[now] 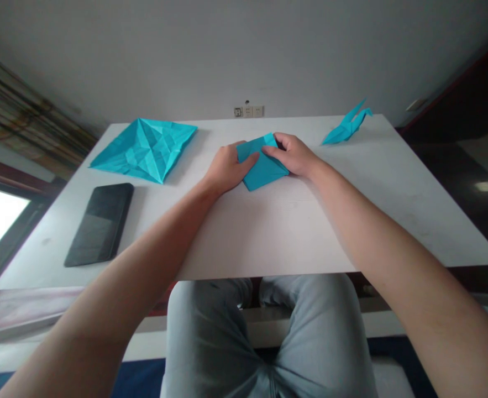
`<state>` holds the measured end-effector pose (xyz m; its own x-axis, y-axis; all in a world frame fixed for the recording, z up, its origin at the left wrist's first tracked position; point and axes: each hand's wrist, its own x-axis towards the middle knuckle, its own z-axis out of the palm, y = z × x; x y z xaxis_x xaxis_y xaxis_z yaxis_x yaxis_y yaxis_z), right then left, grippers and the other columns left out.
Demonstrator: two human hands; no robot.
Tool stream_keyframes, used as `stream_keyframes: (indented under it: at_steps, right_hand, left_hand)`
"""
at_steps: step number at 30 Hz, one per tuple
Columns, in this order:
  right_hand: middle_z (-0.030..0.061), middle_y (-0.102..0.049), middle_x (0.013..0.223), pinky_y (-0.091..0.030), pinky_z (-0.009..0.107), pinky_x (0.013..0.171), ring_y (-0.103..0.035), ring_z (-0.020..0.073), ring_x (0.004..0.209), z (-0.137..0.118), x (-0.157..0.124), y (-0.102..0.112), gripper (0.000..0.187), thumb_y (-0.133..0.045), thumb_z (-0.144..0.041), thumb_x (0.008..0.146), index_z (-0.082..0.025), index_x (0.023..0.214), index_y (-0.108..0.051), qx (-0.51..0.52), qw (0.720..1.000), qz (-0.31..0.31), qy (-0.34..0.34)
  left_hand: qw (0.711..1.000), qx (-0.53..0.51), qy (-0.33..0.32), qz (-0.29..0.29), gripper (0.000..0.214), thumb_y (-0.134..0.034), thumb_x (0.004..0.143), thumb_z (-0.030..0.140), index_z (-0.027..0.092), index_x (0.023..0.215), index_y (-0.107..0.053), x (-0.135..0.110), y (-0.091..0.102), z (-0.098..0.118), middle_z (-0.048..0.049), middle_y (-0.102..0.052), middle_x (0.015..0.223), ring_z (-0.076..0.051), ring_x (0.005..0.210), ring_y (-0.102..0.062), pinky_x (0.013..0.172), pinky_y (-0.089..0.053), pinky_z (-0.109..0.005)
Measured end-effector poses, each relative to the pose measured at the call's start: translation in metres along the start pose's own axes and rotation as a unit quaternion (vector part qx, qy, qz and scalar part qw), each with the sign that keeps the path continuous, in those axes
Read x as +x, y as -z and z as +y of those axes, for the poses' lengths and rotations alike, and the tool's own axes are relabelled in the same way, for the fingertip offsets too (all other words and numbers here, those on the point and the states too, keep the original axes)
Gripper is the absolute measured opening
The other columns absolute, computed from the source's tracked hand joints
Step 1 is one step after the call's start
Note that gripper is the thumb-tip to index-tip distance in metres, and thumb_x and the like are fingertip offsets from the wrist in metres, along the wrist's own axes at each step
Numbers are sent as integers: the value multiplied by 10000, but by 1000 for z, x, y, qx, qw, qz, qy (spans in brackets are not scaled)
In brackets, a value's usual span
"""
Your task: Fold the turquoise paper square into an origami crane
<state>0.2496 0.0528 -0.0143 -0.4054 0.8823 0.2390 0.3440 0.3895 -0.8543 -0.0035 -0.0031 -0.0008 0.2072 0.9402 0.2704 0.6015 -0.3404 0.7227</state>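
Note:
A folded piece of turquoise paper [263, 168] lies on the white table [268, 232], near its middle and toward the far side. My left hand [226, 168] rests on the paper's left edge, thumb pressed onto it. My right hand [294, 155] holds the paper's upper right part, fingers curled over the far corner. Both hands touch the same sheet, which stays flat against the tabletop.
A creased, unfolded turquoise sheet [146, 148] lies at the far left. A black flat case [100, 224] sits on the left near the table edge. A folded turquoise paper crane [347, 126] stands at the far right. Wall sockets [248, 111] are behind the table.

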Motion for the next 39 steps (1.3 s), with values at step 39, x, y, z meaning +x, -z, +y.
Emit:
stream_keyframes:
  at_steps: [39]
  right_hand:
    - [33, -751, 989, -587, 421, 870, -662, 272, 961, -1, 0, 0, 362, -874, -585, 1071, -288, 976, -691, -37, 999, 1, 22]
  left_hand:
    - [1000, 20, 7, -1, 393, -813, 1200, 472, 289, 897, -642, -1, 2, 7, -32, -729, 804, -282, 836, -736, 860, -596, -405]
